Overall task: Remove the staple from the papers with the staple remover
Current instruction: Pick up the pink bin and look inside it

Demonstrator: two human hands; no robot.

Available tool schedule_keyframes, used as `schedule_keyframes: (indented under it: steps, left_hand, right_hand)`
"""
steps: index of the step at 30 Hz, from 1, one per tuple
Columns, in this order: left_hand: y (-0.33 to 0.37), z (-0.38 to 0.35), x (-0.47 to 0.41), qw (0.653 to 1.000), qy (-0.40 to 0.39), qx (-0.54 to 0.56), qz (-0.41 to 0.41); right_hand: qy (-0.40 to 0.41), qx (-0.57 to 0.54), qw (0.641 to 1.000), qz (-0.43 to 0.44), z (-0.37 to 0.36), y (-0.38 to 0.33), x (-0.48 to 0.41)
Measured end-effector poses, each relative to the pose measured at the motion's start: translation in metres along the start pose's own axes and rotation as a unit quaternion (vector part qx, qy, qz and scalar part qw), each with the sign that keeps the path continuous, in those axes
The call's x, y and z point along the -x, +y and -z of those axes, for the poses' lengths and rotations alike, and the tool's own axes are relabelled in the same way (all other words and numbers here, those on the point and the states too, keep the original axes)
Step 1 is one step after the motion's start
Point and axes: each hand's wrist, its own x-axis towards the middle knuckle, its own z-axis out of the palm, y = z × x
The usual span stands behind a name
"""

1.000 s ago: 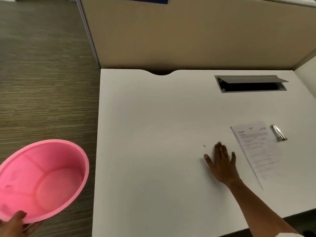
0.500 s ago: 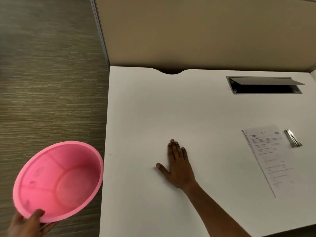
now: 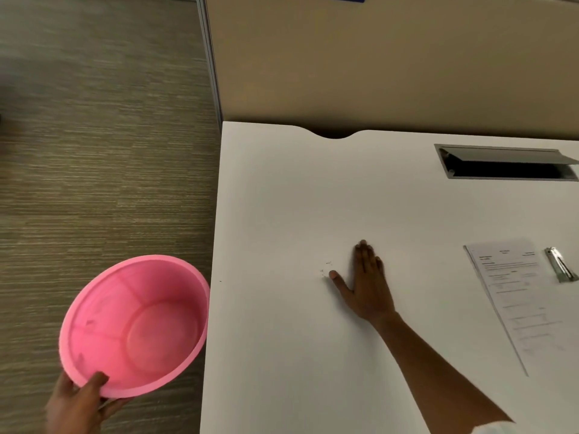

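Note:
The papers (image 3: 520, 296) lie flat near the right edge of the white desk (image 3: 282, 355). Just right of them rests the metal staple remover (image 3: 560, 267). My right hand (image 3: 366, 283) lies flat on the desk, fingers straight, well left of the papers. A few tiny bits, perhaps the staple (image 3: 326, 267), lie just left of its thumb. My left hand (image 3: 78, 402) grips the near rim of a pink bucket (image 3: 134, 327), held tilted beside the desk's left edge, with its mouth facing up toward me.
A grey cable slot with a raised lid (image 3: 507, 162) is set into the desk at the back right. A beige partition (image 3: 376, 57) stands behind the desk. Carpeted floor (image 3: 94, 151) spreads to the left.
The pink bucket has moved closer to the desk's left edge. My flat right hand has travelled left across the desk, away from the papers, with the tiny bits just ahead of it.

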Motion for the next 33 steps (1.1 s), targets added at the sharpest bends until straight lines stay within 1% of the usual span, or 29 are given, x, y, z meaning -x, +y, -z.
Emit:
schedule_keyframes:
  steps: [4,7,9,11,14,17,22,29,33]
  left_hand:
    - [0.002,-0.005,0.005,1.000,0.013,-0.005,-0.007]
    - [0.002,-0.007,0.006,1.000,0.002,0.002,-0.013]
    - [0.005,-0.009,0.009,1.000,-0.003,0.013,-0.021]
    - [0.007,-0.012,0.011,0.999,-0.004,0.029,-0.021]
    - [0.007,-0.013,0.008,0.998,-0.011,0.043,-0.032]
    - [0.008,-0.013,0.007,0.998,-0.015,0.046,-0.036]
    - [0.009,-0.018,0.008,0.998,-0.017,0.037,-0.041]
    - [0.012,-0.024,0.005,0.998,-0.019,0.030,-0.044]
    - [0.011,-0.026,0.001,0.999,-0.011,0.004,-0.053]
  right_hand:
    - [-0.006,-0.021,0.992,0.122,-0.018,-0.065,0.015]
    - [-0.015,-0.035,0.987,0.155,-0.025,-0.087,0.028]
    - [-0.006,-0.065,0.987,0.148,-0.022,-0.082,0.032]
    - [0.024,-0.077,0.991,0.107,-0.020,-0.063,0.037]
    - [0.035,-0.042,0.998,0.034,-0.018,-0.034,0.046]
    - [0.024,-0.013,0.999,0.034,-0.024,-0.038,0.048]
    - [0.009,-0.018,0.998,0.054,-0.039,-0.105,0.040]
    - [-0.026,-0.073,0.994,0.077,-0.057,-0.238,0.056]
    - [-0.082,-0.111,0.981,0.134,-0.067,-0.303,0.065]
